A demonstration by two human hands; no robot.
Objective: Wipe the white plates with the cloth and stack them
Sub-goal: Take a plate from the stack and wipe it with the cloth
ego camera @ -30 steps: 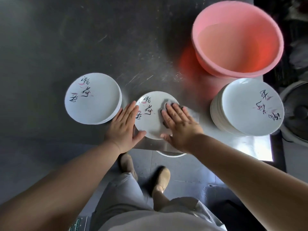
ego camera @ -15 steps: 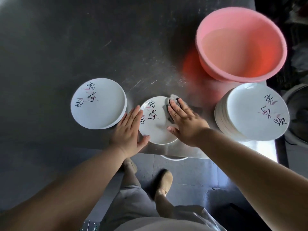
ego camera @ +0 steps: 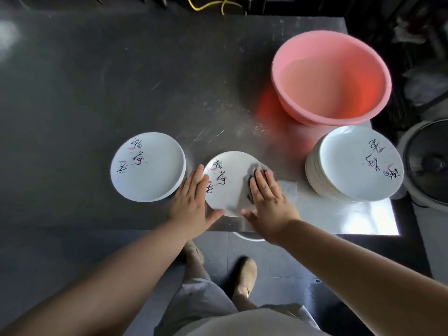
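My right hand (ego camera: 268, 202), fingers flat, presses cloth (ego camera: 260, 169) onto middle plate (ego camera: 230, 183) | left hand (ego camera: 192, 202), fingers straight, braces its left rim | wiped-looking stack (ego camera: 148, 166) just left, nearer my left hand

White round ceramic plates (ego camera: 228, 183) brushed with black calligraphy and faint pink strokes; grey cloth (ego camera: 260, 169); salmon-pink round plastic basin (ego camera: 331, 81); dull grey scratched metal tabletop (ego camera: 97, 81).

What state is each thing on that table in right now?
Middle plate: flat on table, being wiped.
Cloth: under right hand, on plate's right side.
Right hand: flat, pressing cloth.
Left hand: flat, steadying plate's left edge.
Left plates: short stack.
Right plates: tall stack.
Pink basin: upright, holding water.
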